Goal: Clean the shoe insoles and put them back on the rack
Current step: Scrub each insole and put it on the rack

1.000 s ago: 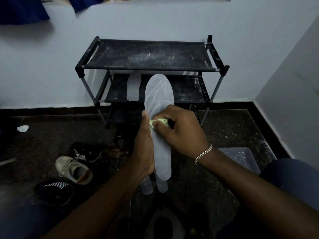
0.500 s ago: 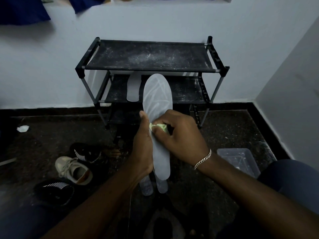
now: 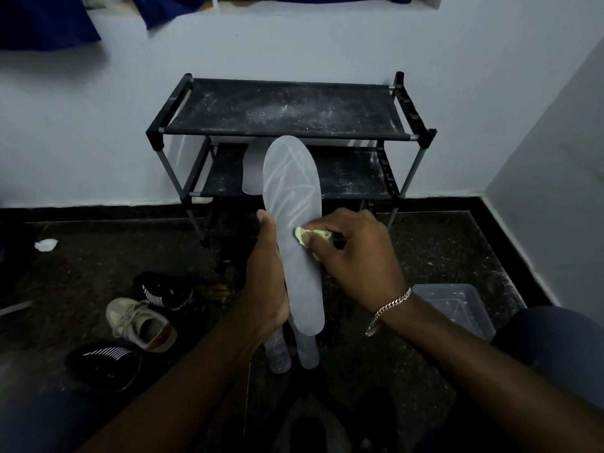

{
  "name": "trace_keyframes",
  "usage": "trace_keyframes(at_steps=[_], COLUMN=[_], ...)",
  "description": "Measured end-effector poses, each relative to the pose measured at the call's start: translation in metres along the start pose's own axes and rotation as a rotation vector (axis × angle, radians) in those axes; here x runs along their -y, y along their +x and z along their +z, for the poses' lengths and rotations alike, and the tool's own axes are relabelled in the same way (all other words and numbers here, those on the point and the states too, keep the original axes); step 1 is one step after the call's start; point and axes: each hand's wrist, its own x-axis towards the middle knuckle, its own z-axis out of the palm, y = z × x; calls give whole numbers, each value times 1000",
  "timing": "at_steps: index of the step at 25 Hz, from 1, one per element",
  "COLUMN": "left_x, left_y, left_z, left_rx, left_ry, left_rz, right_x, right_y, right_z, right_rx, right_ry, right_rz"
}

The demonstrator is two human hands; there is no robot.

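Note:
I hold a long grey insole [image 3: 292,191] upright in front of the black shoe rack [image 3: 287,112]. My left hand [image 3: 266,276] grips its lower left edge. My right hand [image 3: 356,253] pinches a small pale green cloth [image 3: 305,236] against the insole's middle. Wet streaks show on its upper half. Another grey insole [image 3: 252,168] leans on the rack's middle shelf, partly hidden behind the held one. Two more insoles [image 3: 292,354] lie on the floor below my hands.
Three shoes lie on the dark floor at the left: a black one [image 3: 166,291], a beige one [image 3: 140,323] and a black striped one [image 3: 104,364]. A clear plastic tub [image 3: 457,305] sits at the right. A white scrap [image 3: 45,245] lies far left.
My right hand with the cloth has slid slightly leftward across the insole's middle. The insole has tipped slightly left. My left hand keeps its grip.

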Motion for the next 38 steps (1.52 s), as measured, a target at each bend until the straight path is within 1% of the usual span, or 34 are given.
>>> trace_keyframes(at_steps=[3,8,13,18,22,28,29,31,33,34,37,38], left_x=[-1,-1,-9,-24,-31,-27,-28,-29,-29,-28,-24,-23], left_y=[1,-6,-11,-12,-8,-11,-12,-8,-8,-8,-13,-15], left_z=[0,1,8,6,0,6,8,4,1,-1,5,7], left_rx=[-49,-67,-46,28,62,71,86,103,107,108,82,73], left_ry=[10,67,79,87,77,156,163,157,154,158,168,174], left_rz=[2,25,97,54,84,56,49,31,16,19,53,62], right_x=[1,1,3,3,6,7,8,10,8,6,3,4], right_y=[-1,-1,3,1,-2,-2,-2,-4,-5,-4,2,4], right_z=[-1,-3,-5,-5,-5,4,7,9,6,4,3,4], right_rx=[-40,18,68,151,206,55,63,141,205,187,60,56], right_ry=[64,183,278,313,302,140,115,64,16,2,-33,-31], right_rz=[20,58,98,84,76,-41,-61,-104,-107,-96,-60,-57])
